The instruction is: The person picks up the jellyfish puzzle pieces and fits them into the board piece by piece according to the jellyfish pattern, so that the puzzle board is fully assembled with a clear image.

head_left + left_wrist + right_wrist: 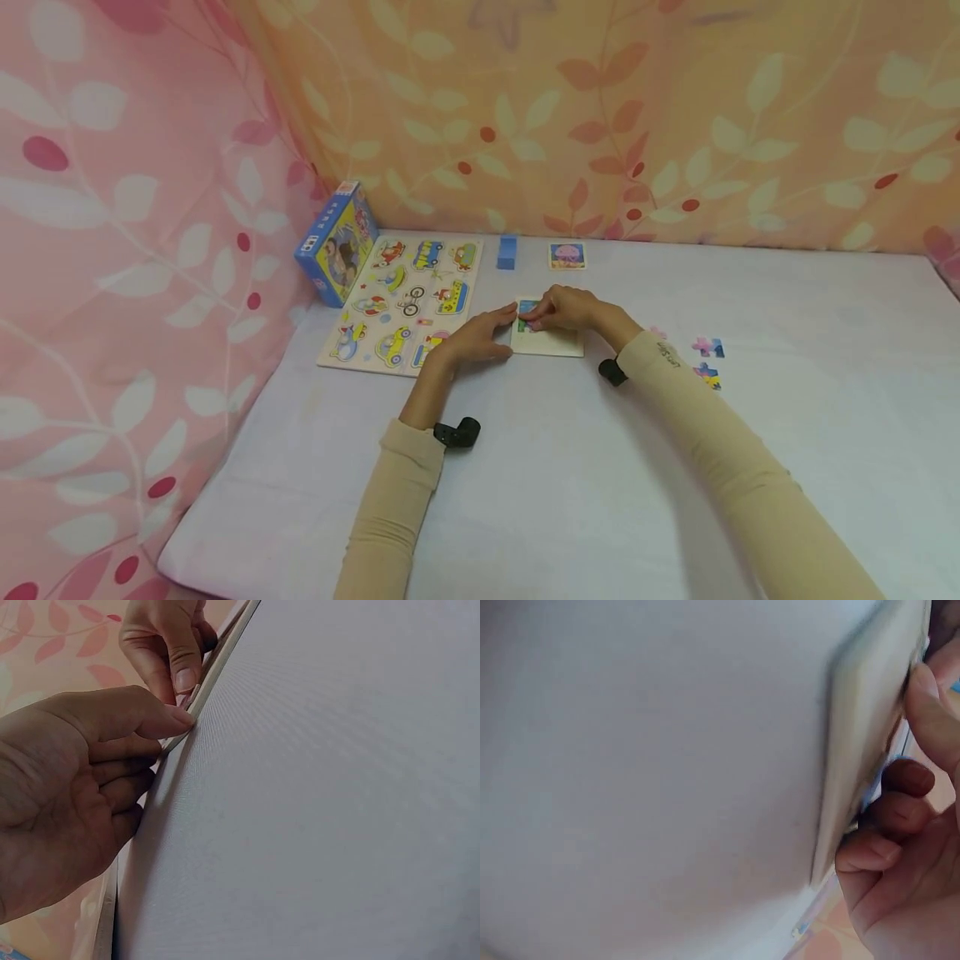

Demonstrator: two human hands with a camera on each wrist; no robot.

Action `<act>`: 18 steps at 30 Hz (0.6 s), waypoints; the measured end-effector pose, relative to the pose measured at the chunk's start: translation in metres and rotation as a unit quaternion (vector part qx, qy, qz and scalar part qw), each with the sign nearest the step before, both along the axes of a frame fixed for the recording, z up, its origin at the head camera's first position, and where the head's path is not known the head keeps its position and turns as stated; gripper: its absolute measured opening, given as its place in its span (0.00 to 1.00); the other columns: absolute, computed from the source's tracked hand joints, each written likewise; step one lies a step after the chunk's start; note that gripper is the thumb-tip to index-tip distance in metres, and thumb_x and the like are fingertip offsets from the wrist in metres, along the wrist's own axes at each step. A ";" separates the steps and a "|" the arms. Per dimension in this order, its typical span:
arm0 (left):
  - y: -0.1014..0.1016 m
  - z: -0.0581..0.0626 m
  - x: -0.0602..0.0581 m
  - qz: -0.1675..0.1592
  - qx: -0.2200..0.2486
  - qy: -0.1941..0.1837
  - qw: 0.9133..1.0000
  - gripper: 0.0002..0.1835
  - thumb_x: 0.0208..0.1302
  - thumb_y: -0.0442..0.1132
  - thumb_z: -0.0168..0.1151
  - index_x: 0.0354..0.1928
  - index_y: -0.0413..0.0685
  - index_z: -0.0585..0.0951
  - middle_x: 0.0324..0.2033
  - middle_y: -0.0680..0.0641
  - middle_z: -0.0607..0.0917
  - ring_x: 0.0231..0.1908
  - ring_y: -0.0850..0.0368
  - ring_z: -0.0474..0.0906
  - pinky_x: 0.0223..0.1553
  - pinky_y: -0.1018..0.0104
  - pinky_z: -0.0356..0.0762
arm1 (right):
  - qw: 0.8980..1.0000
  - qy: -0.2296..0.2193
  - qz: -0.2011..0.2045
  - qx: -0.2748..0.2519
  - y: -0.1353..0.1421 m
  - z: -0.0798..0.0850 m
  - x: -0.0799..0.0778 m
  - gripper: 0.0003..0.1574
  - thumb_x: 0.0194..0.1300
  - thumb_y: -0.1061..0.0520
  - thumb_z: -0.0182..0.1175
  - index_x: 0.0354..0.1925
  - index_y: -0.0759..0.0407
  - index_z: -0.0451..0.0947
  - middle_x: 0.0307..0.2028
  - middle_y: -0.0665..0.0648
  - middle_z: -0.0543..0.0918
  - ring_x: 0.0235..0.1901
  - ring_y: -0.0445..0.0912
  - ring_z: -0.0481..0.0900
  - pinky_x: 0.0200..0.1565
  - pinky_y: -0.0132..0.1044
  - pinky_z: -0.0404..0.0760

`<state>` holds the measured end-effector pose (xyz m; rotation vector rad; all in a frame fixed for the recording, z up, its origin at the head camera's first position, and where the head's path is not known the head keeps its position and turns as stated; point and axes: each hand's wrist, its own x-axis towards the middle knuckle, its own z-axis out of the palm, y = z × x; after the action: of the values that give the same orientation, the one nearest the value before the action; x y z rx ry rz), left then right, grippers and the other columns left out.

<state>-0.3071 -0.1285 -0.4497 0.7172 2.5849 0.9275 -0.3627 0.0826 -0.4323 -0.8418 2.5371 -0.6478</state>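
Observation:
A small cream puzzle board [555, 343] lies on the white surface, with blue and green jigsaw pieces [527, 307] in its upper left part. My left hand [480, 337] rests at the board's left edge, its thumb at the near corner and its fingers farther up. In the left wrist view, the left thumb [174, 718] touches the board's rim. Over the board, my right hand [566, 308] pinches a small jigsaw piece near the left side; its fingers mostly cover the piece. The right wrist view shows the curled fingers [896, 817] beside the board's edge.
Several loose jigsaw pieces [707, 375] lie to the right, partly behind the right sleeve. On the left are a large picture board [408, 325] with vehicles and a blue box [337, 246]. Farther back sit a blue block [507, 252] and a small picture card [567, 256].

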 end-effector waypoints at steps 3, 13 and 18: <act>0.000 0.000 -0.001 -0.002 -0.002 -0.001 1.000 0.38 0.55 0.36 0.63 0.67 0.41 0.59 0.71 0.51 0.54 0.71 0.55 0.47 0.71 0.62 0.47 | 1.000 0.000 -0.004 0.010 -0.002 0.000 -0.001 0.20 0.57 0.48 0.63 0.50 0.43 0.78 0.40 0.53 0.81 0.31 0.42 0.66 0.36 0.39 0.61; -0.001 -0.002 -0.002 -0.007 -0.002 0.000 1.000 0.38 0.55 0.36 0.63 0.68 0.41 0.59 0.71 0.50 0.54 0.71 0.54 0.47 0.71 0.62 0.46 | 0.995 0.089 -0.031 -0.045 0.005 0.002 0.005 0.18 0.54 0.49 0.66 0.44 0.48 0.83 0.23 0.52 0.73 0.23 0.43 0.63 0.24 0.33 0.57; -0.001 -0.001 -0.002 -0.003 0.002 0.001 1.000 0.38 0.55 0.35 0.63 0.68 0.42 0.59 0.71 0.51 0.54 0.71 0.54 0.48 0.71 0.62 0.46 | 0.994 0.107 -0.007 -0.038 0.003 0.004 0.006 0.19 0.53 0.47 0.66 0.45 0.49 0.82 0.24 0.52 0.73 0.23 0.43 0.63 0.24 0.33 0.57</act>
<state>-0.3092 -0.1291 -0.4511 0.7257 2.5815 0.9308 -0.3570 0.0856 -0.4284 -0.9668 2.7258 -0.6949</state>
